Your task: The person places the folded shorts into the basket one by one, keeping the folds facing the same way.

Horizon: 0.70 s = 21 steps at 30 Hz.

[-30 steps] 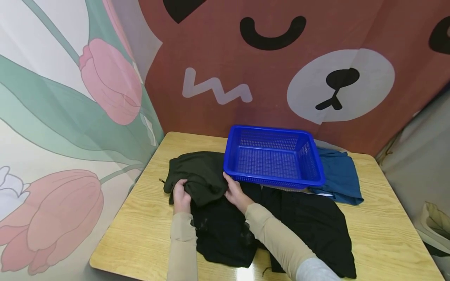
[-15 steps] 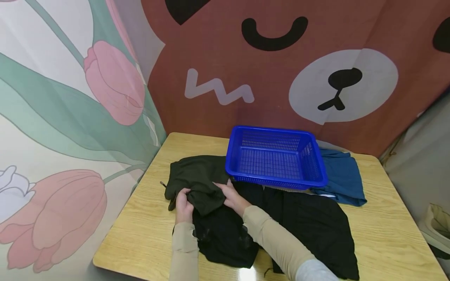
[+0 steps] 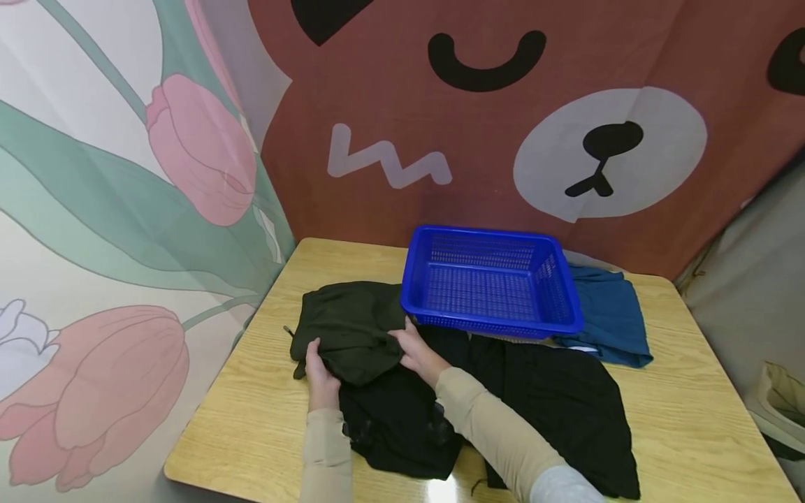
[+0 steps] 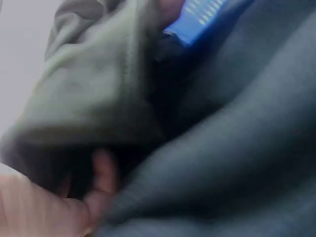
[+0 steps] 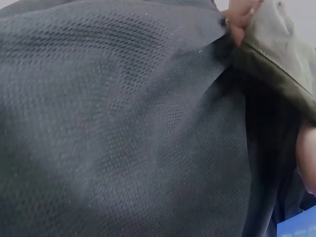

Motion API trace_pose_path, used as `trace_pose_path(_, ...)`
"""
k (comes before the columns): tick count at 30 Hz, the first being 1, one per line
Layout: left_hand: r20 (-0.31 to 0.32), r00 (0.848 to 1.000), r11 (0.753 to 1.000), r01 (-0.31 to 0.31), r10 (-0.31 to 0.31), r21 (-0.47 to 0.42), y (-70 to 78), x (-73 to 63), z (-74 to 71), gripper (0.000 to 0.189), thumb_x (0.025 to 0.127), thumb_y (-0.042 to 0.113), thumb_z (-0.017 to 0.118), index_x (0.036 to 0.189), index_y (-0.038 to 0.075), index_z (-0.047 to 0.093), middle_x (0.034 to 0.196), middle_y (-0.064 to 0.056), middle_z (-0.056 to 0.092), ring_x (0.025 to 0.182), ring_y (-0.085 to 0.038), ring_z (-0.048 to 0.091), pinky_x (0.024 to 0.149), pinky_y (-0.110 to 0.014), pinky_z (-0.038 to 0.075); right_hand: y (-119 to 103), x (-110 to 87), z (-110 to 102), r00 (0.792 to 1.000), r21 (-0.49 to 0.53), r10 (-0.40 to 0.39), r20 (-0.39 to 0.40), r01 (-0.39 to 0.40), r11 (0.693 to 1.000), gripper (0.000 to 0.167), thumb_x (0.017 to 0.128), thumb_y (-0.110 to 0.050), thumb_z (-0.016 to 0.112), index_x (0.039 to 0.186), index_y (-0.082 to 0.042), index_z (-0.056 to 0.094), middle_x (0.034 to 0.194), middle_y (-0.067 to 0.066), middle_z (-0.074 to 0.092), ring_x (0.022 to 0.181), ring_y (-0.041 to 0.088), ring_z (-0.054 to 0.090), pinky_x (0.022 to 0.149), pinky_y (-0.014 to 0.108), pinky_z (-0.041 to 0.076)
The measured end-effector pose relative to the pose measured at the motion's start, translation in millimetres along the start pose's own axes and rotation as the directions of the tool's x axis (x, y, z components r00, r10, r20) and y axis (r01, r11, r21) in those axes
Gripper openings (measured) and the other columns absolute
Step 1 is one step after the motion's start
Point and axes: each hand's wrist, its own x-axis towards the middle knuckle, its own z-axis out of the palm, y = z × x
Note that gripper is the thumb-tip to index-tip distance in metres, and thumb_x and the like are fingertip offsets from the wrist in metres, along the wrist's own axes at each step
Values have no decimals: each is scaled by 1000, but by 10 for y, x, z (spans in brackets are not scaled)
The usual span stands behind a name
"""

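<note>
A dark green garment (image 3: 355, 328) lies bunched at the left of the table, partly over a black garment (image 3: 402, 426). My left hand (image 3: 323, 377) holds its near left edge; in the left wrist view its fingers (image 4: 104, 173) are blurred beneath the hem. Right of it, my right hand (image 3: 420, 351) pinches the near right edge, thumb toward the basket. In the right wrist view, mesh-textured black cloth (image 5: 123, 123) fills most of the picture, with the green hem (image 5: 281, 74) at upper right.
A blue plastic basket (image 3: 490, 325) stands at the back middle, close beside the green garment. Another black garment (image 3: 566, 412) lies spread at the right front. Folded blue cloth (image 3: 610, 314) sits behind it, right of the basket. A patterned curtain (image 3: 478, 140) hangs behind the wooden table (image 3: 692, 391).
My right hand has drawn back a little from the basket rim onto the green garment. My left hand has shifted slightly left and nearer, and the garment lies flatter.
</note>
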Motion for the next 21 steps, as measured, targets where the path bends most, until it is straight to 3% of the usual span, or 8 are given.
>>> trace_pose_path(3, 0, 1000, 999, 4, -4, -45, 62, 20, -8, 65, 92, 26, 43, 144, 12, 6, 146, -5, 9, 128, -20, 16, 103, -31, 17, 0, -22, 23, 1000, 17, 18, 17, -18, 1000, 81, 80, 16, 37, 144, -17, -1, 146, 17, 11, 127, 33, 22, 98, 43, 29)
trace_pose_path(5, 37, 998, 985, 55, -50, -162, 103, 65, -31, 65, 92, 25, 44, 144, 16, 7, 146, 0, 10, 128, -16, 14, 104, -30, 14, -2, -39, 44, 999, 31, 22, 46, -23, 999, 81, 80, 16, 36, 144, -18, 0, 146, 16, 10, 126, 33, 22, 98, 43, 29)
trace_pose_path(7, 84, 994, 942, 98, -75, -320, 141, 123, -64, 60, 92, 22, 45, 143, 19, 13, 143, 2, 15, 126, -13, 18, 103, -29, 15, -10, -57, 61, 996, 32, 22, 89, -25, 999, 80, 80, 16, 36, 144, -17, 1, 146, 16, 10, 126, 33, 22, 98, 43, 28)
trace_pose_path(9, 123, 991, 880, 110, -59, -462, 177, 171, -109, 54, 93, 19, 43, 142, 19, 18, 142, 5, 20, 125, -11, 21, 102, -27, 16, -28, -76, 77, 991, 34, 21, 134, -25, 999, 80, 80, 16, 35, 145, -17, 2, 146, 16, 10, 127, 34, 22, 99, 43, 27)
trace_pose_path(11, 143, 989, 828, 102, -27, -551, 200, 199, -159, 49, 95, 18, 39, 140, 19, 22, 140, 6, 25, 123, -10, 26, 101, -27, 18, -42, -98, 86, 985, 18, 22, 168, -26, 1000, 79, 80, 16, 35, 145, -17, 4, 146, 15, 11, 127, 34, 22, 99, 44, 26)
trace_pose_path(13, 141, 990, 797, 96, -14, -597, 210, 210, -196, 47, 95, 18, 38, 140, 18, 25, 139, 6, 28, 121, -11, 30, 100, -28, 21, -54, -116, 93, 982, -4, 30, 187, -30, 1000, 78, 80, 16, 35, 145, -16, 5, 146, 14, 12, 127, 33, 22, 100, 44, 25)
trace_pose_path(17, 133, 991, 782, 67, 20, -620, 192, 224, -248, 50, 94, 16, 41, 141, 18, 24, 142, 6, 26, 123, -11, 30, 100, -27, 24, -65, -138, 97, 980, -41, 22, 196, -14, 999, 78, 79, 16, 36, 144, -14, 6, 146, 14, 12, 127, 33, 22, 99, 43, 27)
trace_pose_path(21, 165, 980, 759, 22, 113, -651, 175, 247, -280, 56, 94, 21, 45, 143, 18, 18, 146, 5, 18, 128, -11, 23, 101, -26, 22, -81, -154, 91, 980, -60, 6, 197, 6, 998, 78, 76, 16, 38, 144, -11, 9, 145, 15, 17, 124, 32, 26, 97, 41, 30)
